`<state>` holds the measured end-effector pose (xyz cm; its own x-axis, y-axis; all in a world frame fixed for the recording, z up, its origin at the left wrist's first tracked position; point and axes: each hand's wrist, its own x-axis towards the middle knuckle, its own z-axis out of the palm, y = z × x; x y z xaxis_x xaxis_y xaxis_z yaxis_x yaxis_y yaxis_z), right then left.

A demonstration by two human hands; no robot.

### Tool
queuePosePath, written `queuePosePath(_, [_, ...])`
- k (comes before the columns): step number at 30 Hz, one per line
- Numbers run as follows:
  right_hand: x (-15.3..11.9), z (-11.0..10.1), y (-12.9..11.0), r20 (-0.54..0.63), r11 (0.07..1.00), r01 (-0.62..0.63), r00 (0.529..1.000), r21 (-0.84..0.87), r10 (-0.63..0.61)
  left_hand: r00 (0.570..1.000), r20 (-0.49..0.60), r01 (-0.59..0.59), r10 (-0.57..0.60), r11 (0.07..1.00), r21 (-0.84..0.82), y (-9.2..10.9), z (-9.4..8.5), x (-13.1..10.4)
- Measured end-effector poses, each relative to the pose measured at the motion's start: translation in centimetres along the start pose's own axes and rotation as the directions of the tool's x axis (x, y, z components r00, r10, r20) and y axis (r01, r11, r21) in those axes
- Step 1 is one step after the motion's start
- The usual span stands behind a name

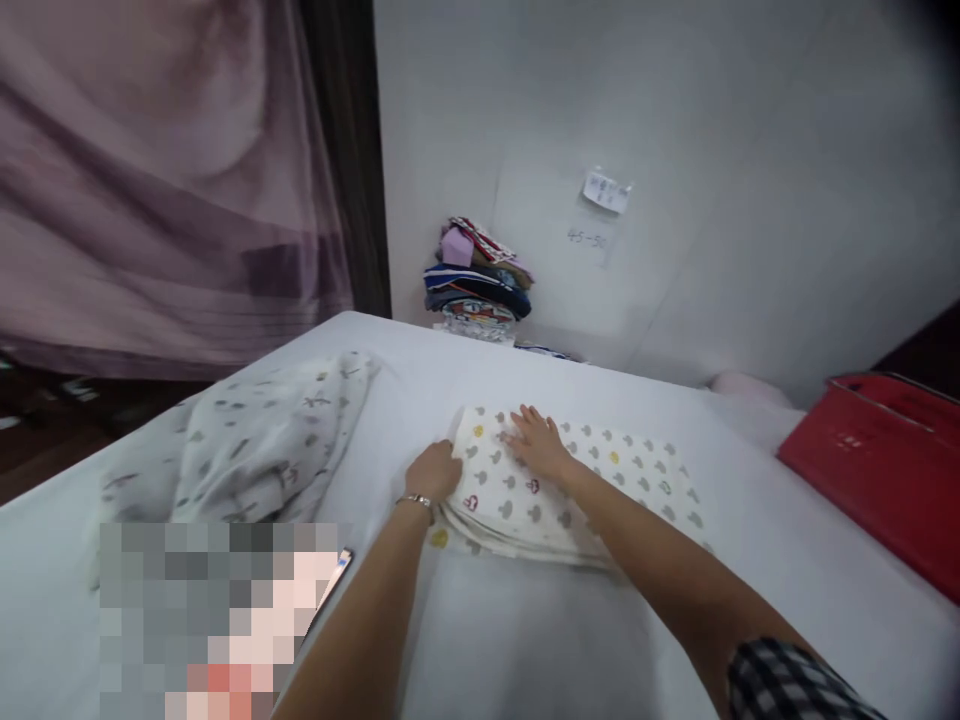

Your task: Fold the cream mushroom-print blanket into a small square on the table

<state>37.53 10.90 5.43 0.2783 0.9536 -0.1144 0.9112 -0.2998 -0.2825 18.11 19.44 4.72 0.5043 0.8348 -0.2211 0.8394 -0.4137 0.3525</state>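
Observation:
A folded white cloth (592, 470), printed with small grey, yellow and red motifs, lies flat on the white table (525, 640). Its near edge shows several layers, slightly uneven at the left corner. My left hand (435, 472), with a bracelet on the wrist, is closed on the cloth's left edge; its fingertips are partly hidden. Spread and palm down, my right hand (538, 445) rests on top of the cloth near its far left part, holding nothing. My right forearm crosses over the cloth.
A crumpled white printed cloth (262, 430) lies at the left, beside a phone (330, 590) and a pixelated patch. A red bag or box (877, 470) stands at the right. Folded clothes (480, 280) are stacked behind the table's far edge, against the wall. A pinkish curtain (150, 180) hangs at left.

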Motion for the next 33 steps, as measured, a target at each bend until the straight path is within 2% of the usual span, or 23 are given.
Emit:
queuePosePath(3, [-1.4,-0.9,4.1,-0.056,0.987,-0.117,0.992,-0.113,0.111,1.000,-0.003,0.001,-0.001,0.999,0.039,0.0,0.0,0.1])
queuePosePath(5, [-2.1,-0.7,6.8,-0.061,0.967,-0.212,0.977,-0.142,0.205,1.000,-0.005,0.000,0.000,0.998,0.066,0.2,0.0,0.0])
queuePosePath(7, [-2.3,-0.1,8.6,-0.056,0.960,-0.250,0.968,-0.127,0.244,1.000,-0.004,0.009,-0.009,0.996,0.091,0.5,-0.2,-0.2])
queuePosePath(11, [-1.9,0.6,9.4,-0.069,0.967,-0.241,0.969,-0.079,0.236,1.000,-0.010,0.024,-0.023,0.991,0.131,1.0,-0.6,-0.7])
queuePosePath(14, [-2.3,-0.4,9.5,-0.040,0.973,-0.228,0.973,-0.021,0.227,0.997,-0.080,0.026,-0.012,0.984,0.176,1.5,-0.7,-1.5])
queuePosePath(16, [-3.4,-1.4,10.3,-0.070,0.974,-0.226,0.972,-0.018,0.224,0.975,-0.213,-0.017,0.071,0.969,0.245,2.1,-0.4,-2.2])
queuePosePath(18, [-5.1,-2.1,11.9,-0.124,0.966,-0.250,0.963,-0.068,0.240,0.912,-0.334,-0.123,0.238,0.936,0.330,2.8,0.5,-2.8])
queuePosePath(20, [-7.1,-2.3,14.1,-0.152,0.940,-0.313,0.944,-0.134,0.292,0.849,-0.355,-0.242,0.391,0.886,0.396,3.5,1.8,-3.1])
queuePosePath(21, [-8.0,-2.1,15.2,-0.158,0.921,-0.356,0.930,-0.157,0.332,0.842,-0.332,-0.279,0.425,0.870,0.407,3.7,2.5,-3.1])
queuePosePath(25, [-9.9,-0.9,18.7,-0.168,0.875,-0.468,0.879,-0.125,0.446,0.902,-0.213,-0.279,0.377,0.882,0.380,3.7,4.4,-2.6])
queuePosePath(29, [-9.7,-0.6,19.3,-0.179,0.893,-0.449,0.882,-0.041,0.435,0.920,-0.178,-0.265,0.348,0.890,0.370,3.4,4.5,-2.4])
queuePosePath(33, [-10.3,-1.8,19.4,-0.193,0.876,-0.399,0.869,0.270,0.455,0.933,-0.159,-0.247,0.323,0.896,0.370,3.6,4.1,-2.6])
